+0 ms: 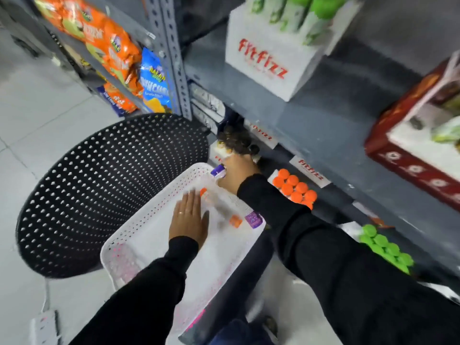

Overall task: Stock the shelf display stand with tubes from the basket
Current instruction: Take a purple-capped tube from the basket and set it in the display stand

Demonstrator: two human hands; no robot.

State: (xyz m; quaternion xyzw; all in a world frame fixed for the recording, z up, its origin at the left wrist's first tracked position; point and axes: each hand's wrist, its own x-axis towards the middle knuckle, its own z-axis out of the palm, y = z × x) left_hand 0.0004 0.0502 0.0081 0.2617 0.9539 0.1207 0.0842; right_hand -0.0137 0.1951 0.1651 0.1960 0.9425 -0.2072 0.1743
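A white perforated basket [139, 232] rests in front of me, low by the shelf. A few white tubes lie in it, one with an orange cap [235, 221] and one with a purple cap [253, 219]. My left hand [189, 217] lies flat and open inside the basket, beside an orange-capped tube [203, 192]. My right hand [236, 171] is shut on a purple-capped tube [218, 170] at the basket's far rim, just below a display stand of dark-capped tubes [236, 141] on the lower shelf.
White fitfizz stands with orange-capped tubes [295, 188] and green-capped tubes [385, 247] fill the lower shelf to the right. A fitfizz box [268, 63] and a red box [410, 150] sit on the shelf above. A black perforated chair [99, 190] stands left; snack bags [104, 43] hang beyond.
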